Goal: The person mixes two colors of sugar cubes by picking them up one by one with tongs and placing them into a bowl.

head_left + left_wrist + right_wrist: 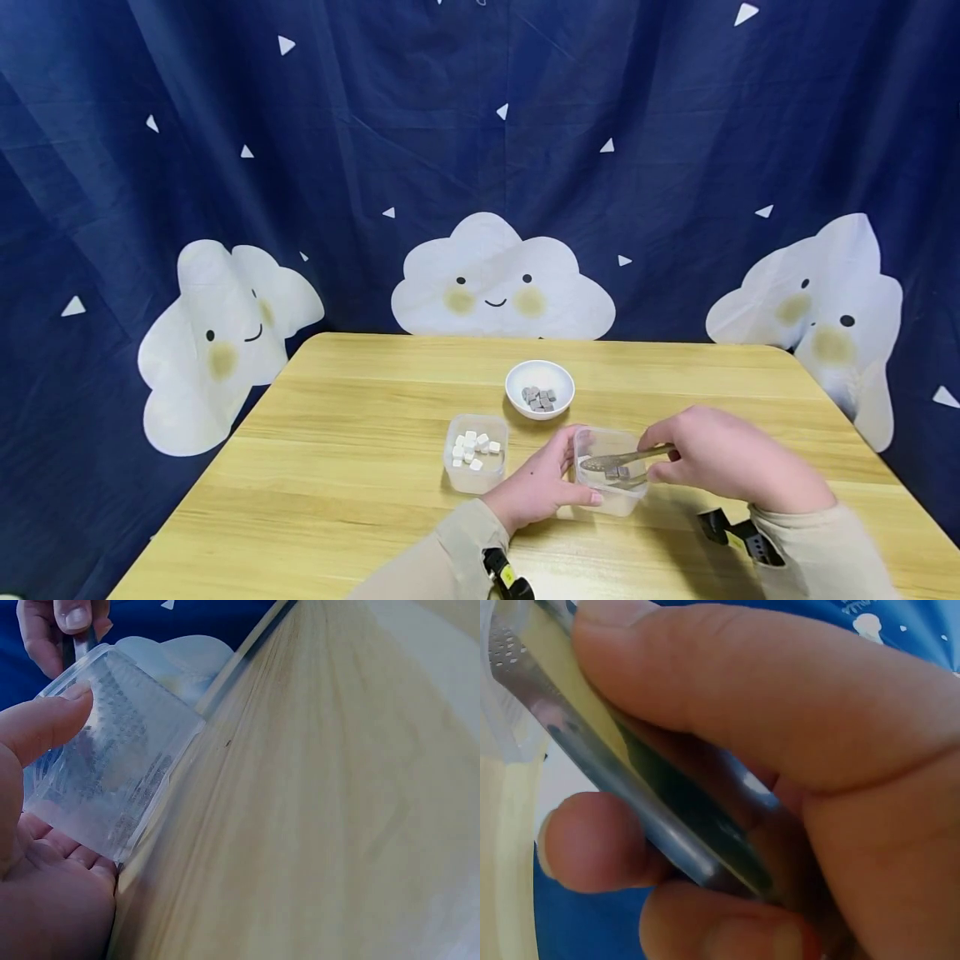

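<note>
on the table (pixel 360 467), a square plastic tub (pixel 476 482) holds white cubes (pixel 470 436); right and behind, a white bowl (pixel 538 372) holds gray cubes (pixel 539 401). the left hand (pixel 542 485) grips a second plastic tub (pixel 617 502), a gray block (pixel 618 472) inside. the right hand's (pixel 723 457) fingers grasp metal tongs (pixel 618 459) reaching into it; uneven squeezing could shoot the block loose, and a slack left grip could let the tub slide.

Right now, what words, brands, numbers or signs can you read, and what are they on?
None can be read clearly.
White lettering on the blue curtain, top of the right wrist view: cut off and too blurred.
Yellow patches on the black wristbands: too small to tell any print.
Tongs and held box: no writing visible.
</note>
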A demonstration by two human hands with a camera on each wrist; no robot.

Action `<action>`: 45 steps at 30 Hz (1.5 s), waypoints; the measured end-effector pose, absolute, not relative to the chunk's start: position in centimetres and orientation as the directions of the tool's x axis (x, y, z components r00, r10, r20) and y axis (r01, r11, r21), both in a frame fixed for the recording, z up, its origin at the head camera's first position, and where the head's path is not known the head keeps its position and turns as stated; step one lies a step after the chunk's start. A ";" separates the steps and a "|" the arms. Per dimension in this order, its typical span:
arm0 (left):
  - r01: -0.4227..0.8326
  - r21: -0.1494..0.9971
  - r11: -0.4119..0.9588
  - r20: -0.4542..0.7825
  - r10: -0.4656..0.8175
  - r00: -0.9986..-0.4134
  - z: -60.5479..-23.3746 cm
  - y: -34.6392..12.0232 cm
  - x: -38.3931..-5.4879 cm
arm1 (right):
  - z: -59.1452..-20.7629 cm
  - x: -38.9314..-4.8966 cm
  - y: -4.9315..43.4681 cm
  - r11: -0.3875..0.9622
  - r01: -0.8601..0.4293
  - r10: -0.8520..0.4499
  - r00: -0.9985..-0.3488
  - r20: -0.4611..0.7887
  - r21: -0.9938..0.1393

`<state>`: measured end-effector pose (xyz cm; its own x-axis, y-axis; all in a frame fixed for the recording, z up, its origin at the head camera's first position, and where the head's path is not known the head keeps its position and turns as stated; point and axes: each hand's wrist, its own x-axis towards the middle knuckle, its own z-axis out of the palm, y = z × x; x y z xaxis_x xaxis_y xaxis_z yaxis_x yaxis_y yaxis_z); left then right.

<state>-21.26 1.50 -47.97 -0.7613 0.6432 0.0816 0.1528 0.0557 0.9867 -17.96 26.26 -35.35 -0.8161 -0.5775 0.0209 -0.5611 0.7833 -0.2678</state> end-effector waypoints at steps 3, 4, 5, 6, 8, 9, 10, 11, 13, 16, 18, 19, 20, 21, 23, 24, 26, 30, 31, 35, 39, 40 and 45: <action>0.149 0.987 0.059 0.077 0.640 -0.764 -48.0 1.5 -21.3 | -35.6 -18.1 26.0 0.770 -0.582 -0.596 -0.803 0.030 -0.262; 0.148 0.987 0.056 0.078 0.642 -0.763 -48.0 1.5 -21.3 | -35.7 -18.2 25.9 0.768 -0.588 -0.600 -0.799 0.037 -0.254; 0.150 0.987 0.055 0.080 0.642 -0.762 -48.0 1.5 -21.3 | -35.8 -18.3 25.8 0.766 -0.595 -0.604 -0.796 0.045 -0.244; 0.149 0.988 0.051 0.082 0.644 -0.760 -48.1 1.5 -21.3 | -35.9 -18.3 25.8 0.765 -0.600 -0.606 -0.794 0.053 -0.234; 0.152 0.987 0.047 0.086 0.647 -0.758 -48.1 1.5 -21.3 | -36.1 -18.5 25.6 0.768 -0.604 -0.605 -0.793 0.072 -0.214; 0.155 0.987 0.046 0.089 0.648 -0.756 -48.1 1.5 -21.3 | -36.2 -18.5 25.6 0.770 -0.604 -0.602 -0.794 0.079 -0.203; 0.157 0.987 0.046 0.090 0.650 -0.755 -48.1 1.5 -21.3 | -36.3 -18.6 25.5 0.775 -0.602 -0.598 -0.797 0.086 -0.192; 0.160 0.986 0.048 0.090 0.650 -0.755 -48.1 1.5 -21.3 | -36.3 -18.6 25.5 0.779 -0.601 -0.594 -0.799 0.094 -0.181; 0.159 0.986 0.050 0.089 0.650 -0.754 -48.1 1.5 -21.3 | -36.4 -18.7 25.4 0.789 -0.593 -0.583 -0.805 0.111 -0.161; 0.162 0.986 0.051 0.090 0.653 -0.752 -48.1 1.4 -21.3 | -36.3 -18.6 25.3 0.805 -0.577 -0.563 -0.816 0.128 -0.139; 0.161 0.986 0.045 0.092 0.653 -0.752 -48.0 1.5 -21.3 | -36.1 -18.5 25.3 0.814 -0.566 -0.550 -0.823 0.138 -0.129; 0.162 0.986 0.042 0.095 0.653 -0.751 -48.0 1.5 -21.3 | -36.1 -18.5 25.3 0.818 -0.561 -0.545 -0.826 0.143 -0.124; 0.164 0.986 0.041 0.098 0.654 -0.750 -47.9 1.5 -21.3 | -36.0 -18.4 25.3 0.821 -0.558 -0.541 -0.828 0.146 -0.119; 0.163 0.986 0.040 0.098 0.653 -0.751 -47.9 1.5 -21.3 | -35.9 -18.4 25.3 0.823 -0.556 -0.539 -0.829 0.148 -0.117; 0.165 0.985 0.042 0.099 0.651 -0.752 -47.9 1.5 -21.3 | -35.9 -18.4 25.4 0.821 -0.560 -0.543 -0.826 0.154 -0.112; 0.167 0.985 0.045 0.098 0.651 -0.753 -47.9 1.5 -21.3 | -35.9 -18.4 25.4 0.817 -0.566 -0.548 -0.822 0.155 -0.110; 0.165 0.985 0.051 0.093 0.647 -0.757 -47.9 1.5 -21.3 | -35.9 -18.4 25.5 0.809 -0.579 -0.562 -0.813 0.155 -0.104; 0.160 0.985 0.063 0.083 0.642 -0.762 -48.0 1.5 -21.2 | -36.2 -18.6 25.6 0.790 -0.604 -0.588 -0.796 0.144 -0.105; 0.161 0.985 0.067 0.081 0.640 -0.764 -48.0 1.5 -21.2 | -36.2 -18.6 25.6 0.787 -0.608 -0.593 -0.792 0.144 -0.107; 0.165 0.983 0.074 0.080 0.639 -0.765 -48.0 1.6 -21.3 | -36.1 -18.5 25.6 0.772 -0.623 -0.605 -0.781 0.155 -0.124; 0.167 0.983 0.070 0.084 0.641 -0.763 -48.0 1.6 -21.3 | -35.6 -18.4 25.6 0.772 -0.623 -0.605 -0.781 0.154 -0.126; 0.167 0.984 0.067 0.086 0.642 -0.762 -48.0 1.6 -21.3 | -35.5 -18.3 25.6 0.774 -0.621 -0.603 -0.783 0.153 -0.125; 0.160 0.985 0.059 0.085 0.647 -0.757 -48.1 1.5 -21.4 | -35.1 -18.2 25.9 0.783 -0.611 -0.594 -0.790 0.154 -0.118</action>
